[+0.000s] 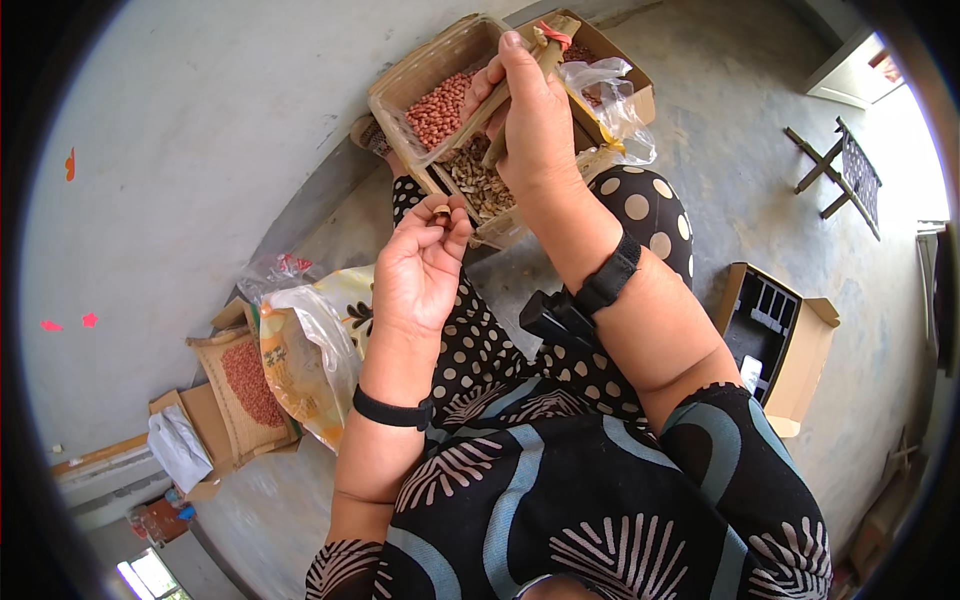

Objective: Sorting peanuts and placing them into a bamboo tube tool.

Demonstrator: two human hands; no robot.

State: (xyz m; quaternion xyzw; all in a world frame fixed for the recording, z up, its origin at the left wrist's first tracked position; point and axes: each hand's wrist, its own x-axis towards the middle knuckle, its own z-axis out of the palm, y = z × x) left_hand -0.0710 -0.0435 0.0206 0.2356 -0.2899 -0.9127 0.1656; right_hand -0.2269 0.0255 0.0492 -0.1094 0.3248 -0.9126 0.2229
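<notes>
My left hand (424,262) is palm up, pinching a small tan piece (442,212) that looks like a peanut shell. My right hand (536,112) grips a split wooden or bamboo tool (559,49) bound with a red band at its top. The tool slants over a plastic bin (390,112) of shelled reddish peanuts (439,109). Below that bin lie pale peanuts or broken shells (484,176) in an open container (502,232); my right hand and the tool hide part of both.
A cardboard box (637,82) with a clear plastic bag (619,90) adjoins the bin. At left are a plastic sack (300,360) and a woven sack (225,382) with red peanuts. A box with a black insert (757,315) and a folding stool (840,172) stand at right.
</notes>
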